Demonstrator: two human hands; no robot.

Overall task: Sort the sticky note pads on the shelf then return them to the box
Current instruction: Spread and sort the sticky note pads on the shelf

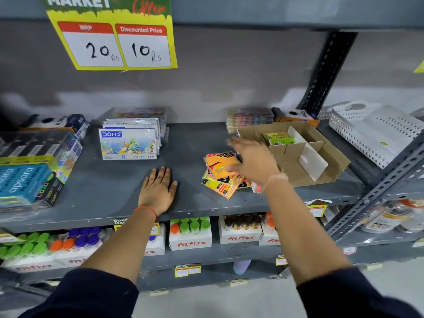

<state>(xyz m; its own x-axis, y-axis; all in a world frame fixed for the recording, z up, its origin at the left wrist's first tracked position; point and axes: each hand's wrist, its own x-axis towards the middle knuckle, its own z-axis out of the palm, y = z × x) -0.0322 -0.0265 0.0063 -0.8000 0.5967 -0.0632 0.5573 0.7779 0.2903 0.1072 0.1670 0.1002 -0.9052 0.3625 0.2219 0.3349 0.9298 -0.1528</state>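
A loose pile of orange, yellow and pink sticky note pads point(220, 173) lies on the grey shelf point(110, 187). To its right stands an open cardboard box point(330, 164) with dividers; a green pad point(278, 138) sits in its back compartment. My right hand point(251, 160) hovers over the pile's right side, fingers spread, blurred by motion, with nothing visibly held. It hides part of the pile. My left hand point(158, 189) rests flat on the shelf, left of the pile, palm down and empty.
DOMS oil pastel boxes point(128, 143) stand at the middle back. Pen and pencil packs point(29, 177) fill the left end. A white perforated basket point(371, 131) sits right of the box. Colour sets point(249, 118) lie behind the box. Fitfizz bottle cartons point(190, 235) line the shelf below.
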